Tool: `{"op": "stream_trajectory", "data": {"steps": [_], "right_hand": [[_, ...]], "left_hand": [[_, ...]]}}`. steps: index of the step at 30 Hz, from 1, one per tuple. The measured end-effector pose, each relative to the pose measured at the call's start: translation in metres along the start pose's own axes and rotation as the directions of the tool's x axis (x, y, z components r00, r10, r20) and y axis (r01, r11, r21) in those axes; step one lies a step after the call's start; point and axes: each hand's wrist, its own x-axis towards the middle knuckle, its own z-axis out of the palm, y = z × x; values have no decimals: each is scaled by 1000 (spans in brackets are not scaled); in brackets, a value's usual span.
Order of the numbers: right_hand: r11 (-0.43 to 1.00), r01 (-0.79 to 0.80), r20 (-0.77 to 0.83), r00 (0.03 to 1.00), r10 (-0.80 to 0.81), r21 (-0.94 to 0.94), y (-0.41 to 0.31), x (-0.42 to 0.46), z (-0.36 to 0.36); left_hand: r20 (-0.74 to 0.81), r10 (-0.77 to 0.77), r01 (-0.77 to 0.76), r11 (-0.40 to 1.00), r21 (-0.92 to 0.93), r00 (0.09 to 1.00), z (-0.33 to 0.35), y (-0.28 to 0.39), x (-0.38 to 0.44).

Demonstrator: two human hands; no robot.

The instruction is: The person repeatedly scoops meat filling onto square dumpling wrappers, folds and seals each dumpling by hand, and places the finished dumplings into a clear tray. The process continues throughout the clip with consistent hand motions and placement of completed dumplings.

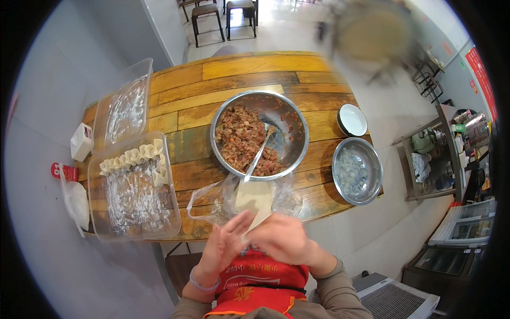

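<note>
My right hand (287, 238) pinches a thin square dough wrapper (257, 224) in front of my red apron. Beside it, my left hand (224, 244) is turned palm inward with its fingers apart; the wrapper's lower corner reaches close to this palm, and contact is unclear. Just beyond the hands, a stack of pale wrappers (254, 194) lies on a clear plastic bag (211, 203). Behind the stack stands a large steel bowl (305, 143) of minced meat filling (243, 139), with a metal spoon (258, 157) leaning on its near rim.
On the left, a floured plastic container (175, 215) holds several folded wontons (137, 154). Another floured container (147, 95) sits behind it, near a tissue box (81, 141). A steel bowl (378, 171) with wet, translucent contents and a white bowl (354, 119) stand near the wooden table's right edge.
</note>
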Motion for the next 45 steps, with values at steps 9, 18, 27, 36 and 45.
{"op": "stream_trajectory", "data": {"steps": [9, 18, 27, 36, 45], "right_hand": [[942, -329, -250, 919, 304, -66, -10, -17, -9], [814, -529, -174, 802, 572, 239, -3, -19, 22], [955, -197, -186, 970, 157, -222, 2, 13, 3], [915, -205, -85, 979, 187, -348, 31, 44, -24], [928, 113, 123, 990, -74, -354, 39, 37, 4]], "left_hand": [[141, -35, 90, 912, -401, 989, -1, 7, 13], [88, -26, 53, 947, -318, 996, 5, 6, 17], [100, 39, -20, 983, -185, 994, -5, 11, 8], [63, 29, -4, 930, -368, 998, -13, 18, 29], [-38, 94, -101, 932, -349, 995, -7, 30, 40]]}}
